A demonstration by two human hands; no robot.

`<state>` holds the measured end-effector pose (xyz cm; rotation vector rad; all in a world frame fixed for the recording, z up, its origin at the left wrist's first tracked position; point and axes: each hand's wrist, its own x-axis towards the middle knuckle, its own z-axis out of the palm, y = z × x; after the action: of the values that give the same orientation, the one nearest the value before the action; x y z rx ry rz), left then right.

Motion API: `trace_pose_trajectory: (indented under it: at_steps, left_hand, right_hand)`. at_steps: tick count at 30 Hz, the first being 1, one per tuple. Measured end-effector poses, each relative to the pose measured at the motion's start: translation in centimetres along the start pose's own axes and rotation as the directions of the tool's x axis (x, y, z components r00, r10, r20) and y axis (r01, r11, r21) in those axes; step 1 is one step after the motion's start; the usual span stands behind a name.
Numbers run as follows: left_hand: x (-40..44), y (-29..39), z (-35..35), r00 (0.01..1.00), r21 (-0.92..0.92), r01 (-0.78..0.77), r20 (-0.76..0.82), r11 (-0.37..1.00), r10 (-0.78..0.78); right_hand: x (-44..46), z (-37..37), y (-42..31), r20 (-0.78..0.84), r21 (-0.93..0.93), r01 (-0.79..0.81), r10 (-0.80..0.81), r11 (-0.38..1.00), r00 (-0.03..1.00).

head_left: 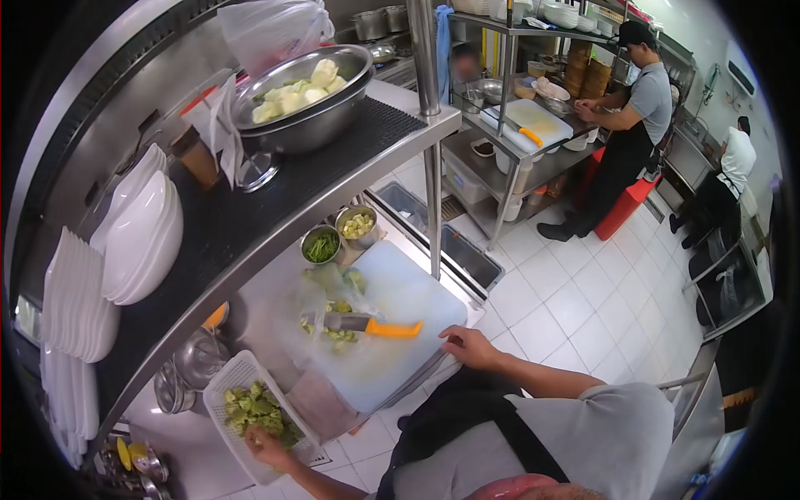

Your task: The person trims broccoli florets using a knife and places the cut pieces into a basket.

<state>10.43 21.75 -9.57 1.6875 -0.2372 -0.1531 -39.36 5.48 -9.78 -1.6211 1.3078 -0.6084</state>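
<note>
My left hand [265, 448] is at the near end of a white perforated plastic basket [218, 402], its fingers bent around broccoli [258, 408] in it; the fingertips are partly hidden. My right hand [471, 346] holds nothing, fingers loosely apart at the right edge of a pale cutting board [400, 283]. On the board lies a knife with an orange handle [393, 330], its blade pointing left over a clear plastic bag [312, 304] and pieces of broccoli. Beyond the bag stand a metal container of cut greens [321, 246] and another of pale chopped vegetable [358, 225].
Above the counter, a metal shelf [250, 229] carries stacked white dishes [146, 233] and a steel bowl [304, 112] of pale vegetable pieces. A shelf post [433, 208] rises beside the board. Two other people [646, 100] stand across the tiled floor, one at another counter.
</note>
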Motion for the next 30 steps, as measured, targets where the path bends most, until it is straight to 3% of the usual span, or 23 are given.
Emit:
trace_pose_trajectory:
  at_steps: [1,3,5,6,8,11,14,16,19,21,22,23,25,26,28,30]
  left_hand:
    - [0.0,0.1,-0.1,0.999,0.103,-0.044,0.021,0.994,0.042]
    - [1.8,-4.2,-0.1,0.949,0.299,-0.313,0.054,0.901,0.312]
    - [0.7,-4.0,-0.6,0.861,0.472,-0.492,0.140,0.732,0.488]
    - [-1.5,-0.4,0.0,0.891,0.536,-0.439,0.160,0.721,0.424]
    - [-2.1,-0.2,-1.1,0.887,0.580,-0.452,0.208,0.677,0.413]
    - [-5.4,2.7,0.6,0.933,0.540,-0.357,0.173,0.762,0.315]
    - [-4.7,-1.6,0.0,0.911,0.577,-0.397,0.149,0.714,0.385]
    - [-5.2,-0.3,0.9,0.892,0.596,-0.421,0.137,0.684,0.430]
    - [-4.6,-1.3,1.0,0.863,0.618,-0.465,0.157,0.634,0.480]
    - [-3.5,-2.3,1.3,0.860,0.645,-0.467,0.173,0.605,0.479]
    - [-1.8,-4.4,1.0,0.802,0.660,-0.544,0.228,0.518,0.551]
    - [-1.7,-4.7,1.2,0.782,0.601,-0.589,0.257,0.540,0.568]
    - [-0.8,-5.1,1.3,0.829,0.716,-0.509,0.260,0.477,0.495]
    - [0.2,-6.8,0.7,0.714,0.707,-0.609,0.293,0.359,0.635]
    - [-1.0,-4.0,1.2,0.852,0.772,-0.482,0.304,0.414,0.426]
    - [-1.9,-3.8,1.4,0.848,0.775,-0.470,0.263,0.423,0.460]
  right_hand:
    - [-0.7,0.6,0.3,-0.014,0.001,-0.023,0.023,1.000,1.000]
    - [-1.7,0.8,0.5,-0.012,-0.018,-0.065,0.065,0.998,0.998]
    - [-3.1,1.2,0.5,0.035,-0.048,-0.106,0.108,0.993,0.994]
    - [-3.7,1.4,0.7,0.070,-0.060,-0.099,0.104,0.993,0.992]
    - [-3.6,1.0,1.3,0.132,-0.096,-0.052,0.064,0.994,0.989]
    - [-1.6,0.7,4.6,0.116,-0.142,0.178,-0.162,0.974,0.980]
    - [0.3,-1.3,3.5,0.155,-0.129,0.210,-0.189,0.969,0.970]
    - [1.5,-2.5,2.0,0.070,-0.165,0.230,-0.221,0.959,0.973]
    - [3.6,-3.7,2.1,-0.057,-0.350,0.391,-0.436,0.851,0.898]
    - [5.5,-3.5,2.6,-0.023,-0.402,0.400,-0.446,0.824,0.895]
    - [6.9,-3.0,3.7,0.020,-0.423,0.420,-0.455,0.803,0.890]
    - [8.5,-1.7,5.3,0.059,-0.456,0.396,-0.417,0.797,0.907]
    - [10.1,-0.5,5.6,0.147,-0.511,0.475,-0.472,0.717,0.870]
    - [10.4,-0.3,4.7,0.187,-0.490,0.488,-0.459,0.722,0.868]
    - [10.2,-0.2,2.7,0.238,-0.463,0.499,-0.440,0.733,0.866]
    - [10.6,-0.1,1.4,0.245,-0.436,0.503,-0.440,0.746,0.864]
